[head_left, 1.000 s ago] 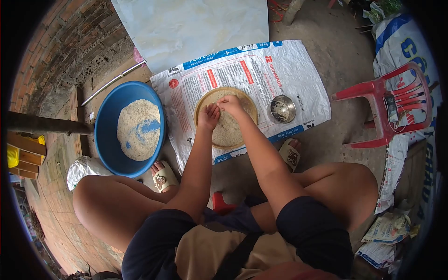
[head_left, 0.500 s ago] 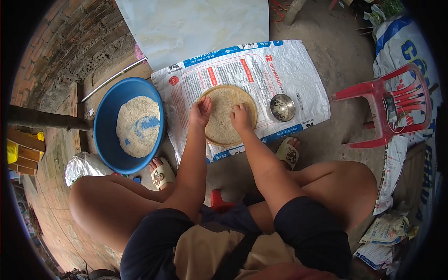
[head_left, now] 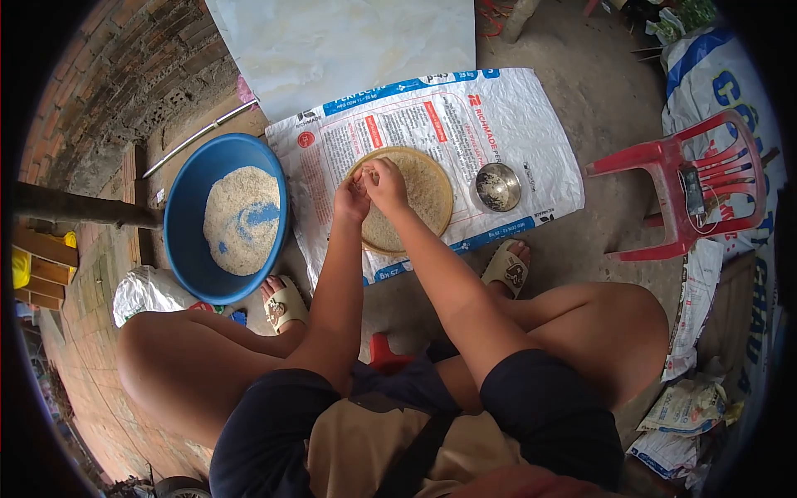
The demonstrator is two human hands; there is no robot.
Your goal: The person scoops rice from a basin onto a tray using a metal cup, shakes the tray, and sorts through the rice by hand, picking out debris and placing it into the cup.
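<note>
Over the round tray [head_left: 449, 217], my left hand [head_left: 352, 201] is half open, my right hand [head_left: 385, 184] narrow; whether holding, I cannot tell. Tilting palm could spill grains [head_left: 422, 187].

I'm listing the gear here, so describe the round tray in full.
The round tray is shallow and tan, with a narrow raised rim; whether it is bamboo or plastic cannot be told. Pale grain covers most of its visible inside. It lies flat on the white printed sack, between the blue basin and the metal bowl. The left hand and right hand meet over its left side, partly hiding it; whether they touch it is unclear.
</note>
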